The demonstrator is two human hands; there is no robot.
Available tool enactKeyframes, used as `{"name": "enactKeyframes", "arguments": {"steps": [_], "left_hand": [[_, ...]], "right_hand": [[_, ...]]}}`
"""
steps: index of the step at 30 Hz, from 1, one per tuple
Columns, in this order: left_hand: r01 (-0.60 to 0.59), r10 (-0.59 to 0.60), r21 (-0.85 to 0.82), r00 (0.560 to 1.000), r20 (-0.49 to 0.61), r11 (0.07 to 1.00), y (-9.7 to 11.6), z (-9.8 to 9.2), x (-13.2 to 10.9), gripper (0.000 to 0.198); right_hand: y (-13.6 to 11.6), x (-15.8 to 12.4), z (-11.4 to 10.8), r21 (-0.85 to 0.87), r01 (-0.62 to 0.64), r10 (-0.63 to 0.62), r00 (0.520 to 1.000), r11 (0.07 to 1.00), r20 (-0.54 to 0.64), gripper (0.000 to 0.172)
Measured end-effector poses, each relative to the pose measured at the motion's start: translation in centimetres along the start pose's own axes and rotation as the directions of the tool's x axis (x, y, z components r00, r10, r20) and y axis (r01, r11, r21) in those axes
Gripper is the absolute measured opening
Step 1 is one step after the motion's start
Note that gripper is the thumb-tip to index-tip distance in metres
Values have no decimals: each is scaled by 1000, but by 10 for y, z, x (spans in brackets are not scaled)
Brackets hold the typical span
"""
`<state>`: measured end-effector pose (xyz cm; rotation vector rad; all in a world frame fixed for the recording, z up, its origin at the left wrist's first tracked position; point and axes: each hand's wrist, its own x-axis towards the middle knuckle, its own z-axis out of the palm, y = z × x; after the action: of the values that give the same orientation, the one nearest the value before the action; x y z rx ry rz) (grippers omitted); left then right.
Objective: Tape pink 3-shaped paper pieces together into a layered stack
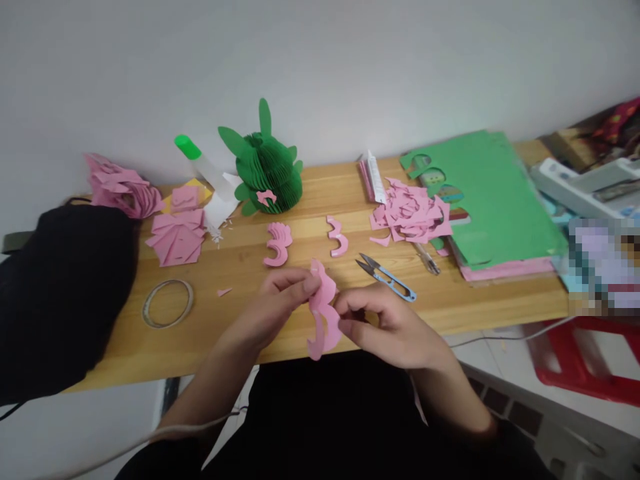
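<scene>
A wavy-edged pink paper cutout point(331, 330) hangs in front of me over the table's near edge, with a narrow strip curling away at its lower left. My left hand point(283, 297) pinches its upper end between thumb and fingers. At the cutout's right edge, my right hand point(393, 327) has thumb and forefinger closed on the paper. Just beyond lie a small stack of scalloped pink pieces point(279, 244) and a single wavy pink piece point(339, 237). Blue-handled thread snips point(387, 277) rest beyond my right hand.
A green layered-paper plant point(270, 170) stands at the back. Pink scraps point(410, 210), a utility knife point(427, 259) and green sheets point(505, 200) are to the right. Leftward are a tape roll point(189, 303), a green-capped glue bottle point(205, 167), folded pink paper point(177, 237) and a black bag point(65, 287).
</scene>
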<state>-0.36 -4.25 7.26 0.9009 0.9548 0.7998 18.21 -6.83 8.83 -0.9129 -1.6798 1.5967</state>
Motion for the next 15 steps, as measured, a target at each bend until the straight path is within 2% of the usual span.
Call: {"name": "enactKeyframes", "arguments": {"steps": [6, 11, 15], "left_hand": [[9, -10, 18, 999, 49, 1000, 0, 2, -11, 36], [-39, 42, -37, 995, 87, 999, 1, 5, -13, 33], [-65, 66, -25, 997, 46, 998, 3, 9, -13, 30]], "right_hand": [[-10, -5, 2, -102, 17, -20, 999, 995, -29, 17], [-10, -9, 3, -78, 43, -44, 999, 996, -13, 14], [-7, -15, 5, -40, 2, -3, 999, 999, -45, 19]]}}
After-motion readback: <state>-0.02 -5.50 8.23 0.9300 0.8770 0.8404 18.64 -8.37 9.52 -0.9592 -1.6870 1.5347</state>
